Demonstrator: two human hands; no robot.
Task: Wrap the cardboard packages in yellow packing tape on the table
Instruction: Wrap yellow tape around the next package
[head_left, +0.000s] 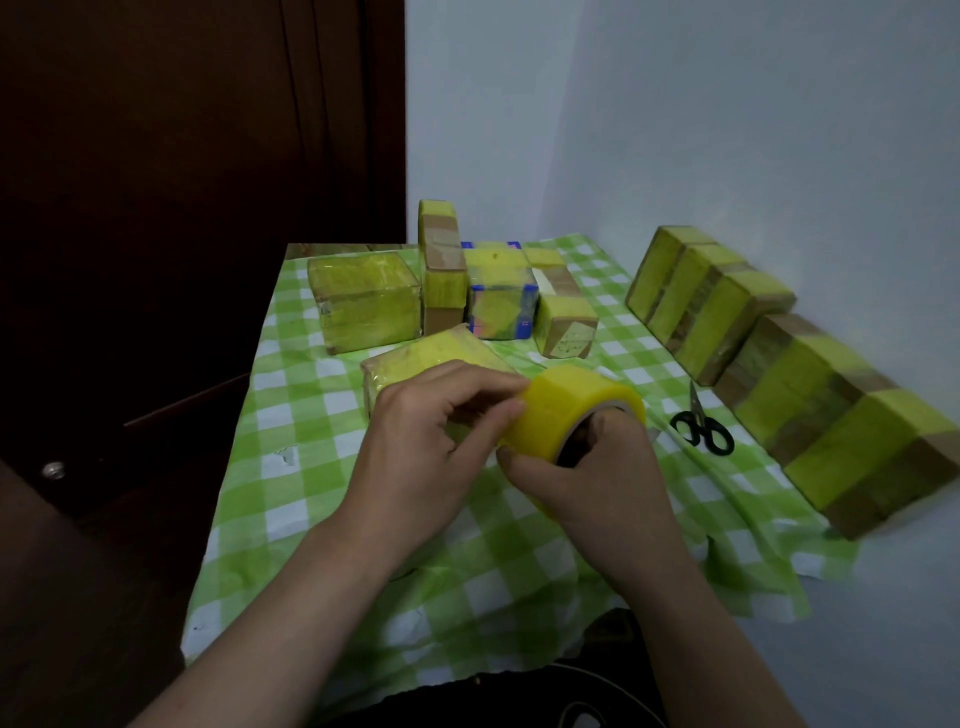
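Hands at the tape roll (574, 410)
Right hand (582, 488) grips its core; left hand (436, 426) seemingly pinches its surface; package (441, 353) just behind it.

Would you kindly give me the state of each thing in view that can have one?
tape roll: lifted, held by both hands.
left hand: fingers pinch the roll's outer face.
right hand: grips the roll, fingers in its core.
scissors: blades closed, lying on the cloth.
flat package: lying behind the hands, top taped yellow.
blue-edged box: partly taped.
right-hand packages: banded, cardboard showing.
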